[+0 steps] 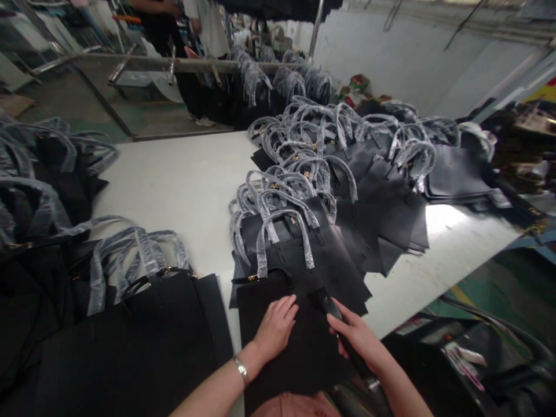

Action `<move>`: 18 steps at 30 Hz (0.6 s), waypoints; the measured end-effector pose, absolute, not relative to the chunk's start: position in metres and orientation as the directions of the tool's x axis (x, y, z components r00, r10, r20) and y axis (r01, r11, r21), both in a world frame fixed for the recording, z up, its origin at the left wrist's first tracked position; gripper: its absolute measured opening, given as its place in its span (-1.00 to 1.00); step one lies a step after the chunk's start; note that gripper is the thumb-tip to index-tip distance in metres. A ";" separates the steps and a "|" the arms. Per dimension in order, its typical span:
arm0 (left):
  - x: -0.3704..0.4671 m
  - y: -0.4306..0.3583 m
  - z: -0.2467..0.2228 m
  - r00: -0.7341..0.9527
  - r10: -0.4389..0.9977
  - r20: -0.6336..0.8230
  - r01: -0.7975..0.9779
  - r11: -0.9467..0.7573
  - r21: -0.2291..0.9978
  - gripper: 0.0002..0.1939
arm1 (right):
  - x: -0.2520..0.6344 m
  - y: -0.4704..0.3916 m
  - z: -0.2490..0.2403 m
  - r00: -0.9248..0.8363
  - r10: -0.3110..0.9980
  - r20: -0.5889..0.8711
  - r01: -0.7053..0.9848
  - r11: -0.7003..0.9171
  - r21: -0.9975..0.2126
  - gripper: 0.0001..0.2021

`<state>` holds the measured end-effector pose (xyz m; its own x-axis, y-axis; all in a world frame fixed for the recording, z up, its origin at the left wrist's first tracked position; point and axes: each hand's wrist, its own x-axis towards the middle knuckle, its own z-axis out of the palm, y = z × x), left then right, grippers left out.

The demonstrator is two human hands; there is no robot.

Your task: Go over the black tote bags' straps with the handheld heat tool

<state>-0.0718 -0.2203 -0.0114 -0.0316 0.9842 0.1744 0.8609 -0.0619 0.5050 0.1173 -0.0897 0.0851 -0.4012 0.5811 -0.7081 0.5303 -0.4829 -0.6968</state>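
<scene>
A black tote bag (278, 347) lies flat in front of me, its handles (284, 231) wrapped in clear plastic and pointing away. My left hand (277, 325) rests palm down on the bag's upper part, fingers extended and close together, with a silver bracelet at the wrist. Closed around the grip of a black hand-held tool with a wide flat head (322, 298) is my right hand (351, 330). The head is at the bag's surface, right of my left hand. The tool's shaft runs back under my right forearm, and its exact kind is unclear.
More black bags (373, 197) with wrapped handles are heaped across the white table (160, 191). A stack of bags (143, 347) sits at left. Beyond the table stand a metal rack (174, 62) and two people. Dark equipment with a hose (490, 324) is at lower right.
</scene>
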 end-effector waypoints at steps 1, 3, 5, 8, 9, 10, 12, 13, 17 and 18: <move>-0.072 -0.221 -0.016 -0.008 0.981 0.193 0.873 -0.087 0.480 -0.59 | 0.114 -0.089 0.083 -0.400 0.581 -0.709 0.528 -0.486 -0.696 -0.31; -0.073 -0.221 -0.022 0.015 0.977 0.213 0.889 -0.111 0.444 -0.60 | 0.105 -0.086 0.079 -0.404 0.597 -0.694 0.514 -0.479 -0.712 -0.32; -0.074 -0.221 -0.025 0.024 0.975 0.220 0.902 -0.116 0.417 -0.61 | 0.094 -0.082 0.078 -0.408 0.638 -0.654 0.500 -0.443 -0.744 -0.32; -0.072 -0.221 -0.026 0.023 0.973 0.231 0.915 -0.113 0.387 -0.61 | 0.083 -0.078 0.081 -0.385 0.755 -0.531 0.455 -0.345 -0.821 -0.29; -0.071 -0.221 -0.027 0.020 0.972 0.234 0.917 -0.111 0.383 -0.61 | 0.084 -0.078 0.084 -0.367 0.792 -0.488 0.431 -0.319 -0.844 -0.27; -0.071 -0.222 -0.027 0.015 0.972 0.236 0.919 -0.107 0.380 -0.61 | 0.087 -0.079 0.086 -0.351 0.816 -0.460 0.408 -0.309 -0.859 -0.25; -0.070 -0.222 -0.028 0.007 0.971 0.240 0.918 -0.102 0.383 -0.61 | 0.099 -0.082 0.091 -0.342 0.810 -0.477 0.396 -0.336 -0.854 -0.23; -0.070 -0.223 -0.028 0.006 0.970 0.242 0.917 -0.102 0.386 -0.61 | 0.107 -0.084 0.093 -0.347 0.782 -0.518 0.416 -0.366 -0.832 -0.23; -0.071 -0.222 -0.027 0.018 0.967 0.254 0.911 -0.120 0.393 -0.62 | 0.122 -0.093 0.087 -0.390 0.615 -0.685 0.550 -0.442 -0.709 -0.25; -0.072 -0.222 -0.026 0.024 0.966 0.256 0.911 -0.127 0.393 -0.62 | 0.119 -0.093 0.084 -0.403 0.594 -0.696 0.556 -0.446 -0.702 -0.26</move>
<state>-0.0717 -0.2223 -0.0263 0.0237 0.9663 0.2562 0.9107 -0.1266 0.3933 0.1190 -0.0930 0.0842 -0.4028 0.5940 -0.6964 0.5558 -0.4457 -0.7017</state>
